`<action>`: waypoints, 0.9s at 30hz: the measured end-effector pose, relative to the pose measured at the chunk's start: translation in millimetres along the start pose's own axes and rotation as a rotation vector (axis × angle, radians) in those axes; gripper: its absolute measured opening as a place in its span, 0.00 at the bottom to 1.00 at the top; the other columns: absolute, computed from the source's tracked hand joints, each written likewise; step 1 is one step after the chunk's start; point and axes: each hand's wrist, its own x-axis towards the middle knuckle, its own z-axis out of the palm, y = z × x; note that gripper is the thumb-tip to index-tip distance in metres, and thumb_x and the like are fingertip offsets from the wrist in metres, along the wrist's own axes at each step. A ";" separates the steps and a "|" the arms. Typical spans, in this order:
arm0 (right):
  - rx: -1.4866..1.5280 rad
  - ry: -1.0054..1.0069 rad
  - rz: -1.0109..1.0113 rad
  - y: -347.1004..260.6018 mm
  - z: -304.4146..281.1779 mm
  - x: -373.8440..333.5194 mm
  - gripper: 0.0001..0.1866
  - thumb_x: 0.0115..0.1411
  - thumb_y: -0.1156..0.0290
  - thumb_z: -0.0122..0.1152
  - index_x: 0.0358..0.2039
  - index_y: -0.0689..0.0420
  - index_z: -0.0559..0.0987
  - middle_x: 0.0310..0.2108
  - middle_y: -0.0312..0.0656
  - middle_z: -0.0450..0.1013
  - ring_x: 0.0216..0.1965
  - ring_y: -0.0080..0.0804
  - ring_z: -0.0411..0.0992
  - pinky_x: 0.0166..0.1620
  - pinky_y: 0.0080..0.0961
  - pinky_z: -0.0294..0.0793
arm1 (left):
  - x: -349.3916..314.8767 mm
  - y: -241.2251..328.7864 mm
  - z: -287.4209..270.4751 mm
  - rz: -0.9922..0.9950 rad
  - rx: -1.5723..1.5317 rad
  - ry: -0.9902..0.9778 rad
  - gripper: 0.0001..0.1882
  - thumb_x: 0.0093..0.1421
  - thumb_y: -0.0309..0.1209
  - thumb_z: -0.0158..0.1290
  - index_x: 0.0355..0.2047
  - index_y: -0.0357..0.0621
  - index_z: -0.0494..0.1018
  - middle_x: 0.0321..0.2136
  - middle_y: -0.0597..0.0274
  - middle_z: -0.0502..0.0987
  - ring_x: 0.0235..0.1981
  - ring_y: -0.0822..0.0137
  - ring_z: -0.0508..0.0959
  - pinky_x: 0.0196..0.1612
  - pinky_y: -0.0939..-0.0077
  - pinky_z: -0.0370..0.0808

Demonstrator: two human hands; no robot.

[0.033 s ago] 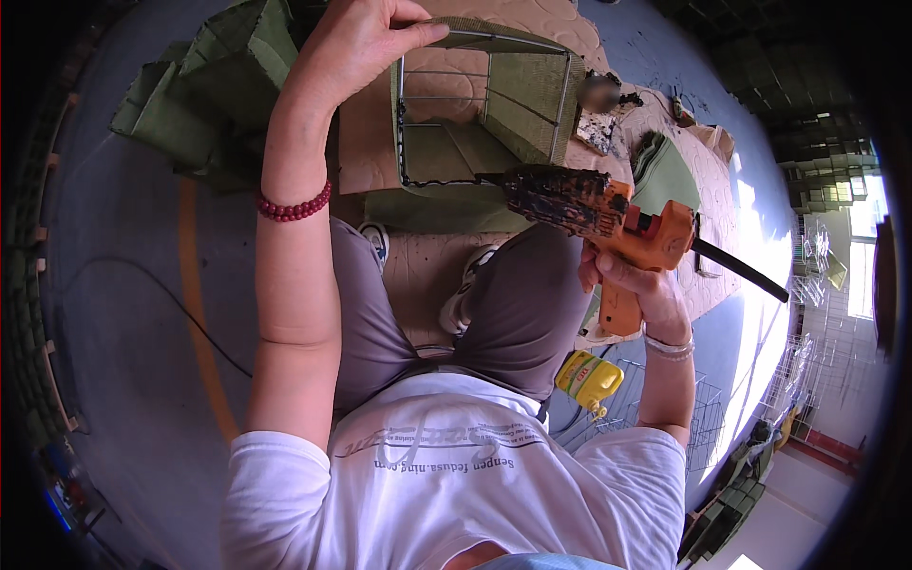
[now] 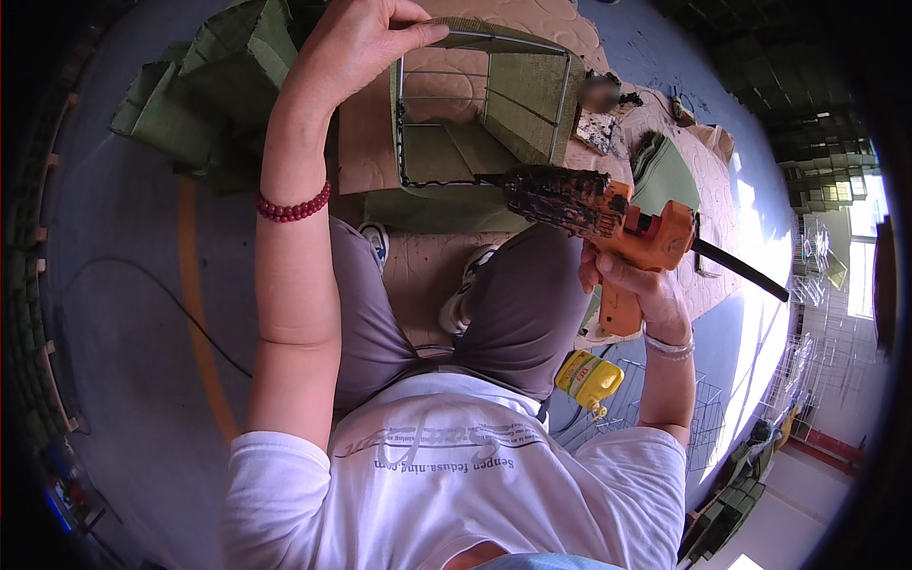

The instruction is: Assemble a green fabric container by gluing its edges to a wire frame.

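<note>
The left hand (image 2: pixel 366 43) reaches up to the top centre of the frame, fingers curled over the upper rim of a wire frame box (image 2: pixel 484 109) lined with green woven cloth. At centre right the right hand (image 2: pixel 632 285) is wrapped tight around the grip of an orange glue gun (image 2: pixel 608 214), its charred, crusted barrel pointing left, the tip seemingly touching the box's lower edge. A red bead bracelet (image 2: pixel 293 206) circles the left wrist.
</note>
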 end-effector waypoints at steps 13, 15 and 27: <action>0.072 0.021 -0.045 12.9 1.3 -16.0 0.15 0.57 0.72 0.67 0.42 0.63 0.74 0.31 0.39 0.73 0.29 0.28 0.74 0.33 0.25 0.74 | 1.0 -0.8 1.6 -0.036 0.024 0.017 0.19 0.59 0.27 0.60 0.16 0.33 0.64 0.12 0.67 0.54 0.16 0.79 0.55 0.19 0.70 0.53; 0.081 0.025 -0.047 17.9 -1.2 -17.4 0.15 0.57 0.72 0.67 0.43 0.63 0.75 0.31 0.39 0.73 0.29 0.28 0.73 0.33 0.25 0.73 | 1.2 0.2 1.5 -0.043 0.022 0.018 0.19 0.58 0.27 0.60 0.17 0.33 0.65 0.12 0.67 0.54 0.16 0.80 0.55 0.19 0.70 0.53; 0.148 0.059 -0.049 22.6 -4.8 -24.8 0.16 0.58 0.75 0.64 0.45 0.63 0.73 0.33 0.41 0.73 0.29 0.30 0.73 0.32 0.26 0.74 | 0.7 0.9 3.0 -0.050 0.015 0.023 0.18 0.58 0.26 0.60 0.17 0.32 0.65 0.12 0.66 0.53 0.16 0.80 0.55 0.19 0.70 0.54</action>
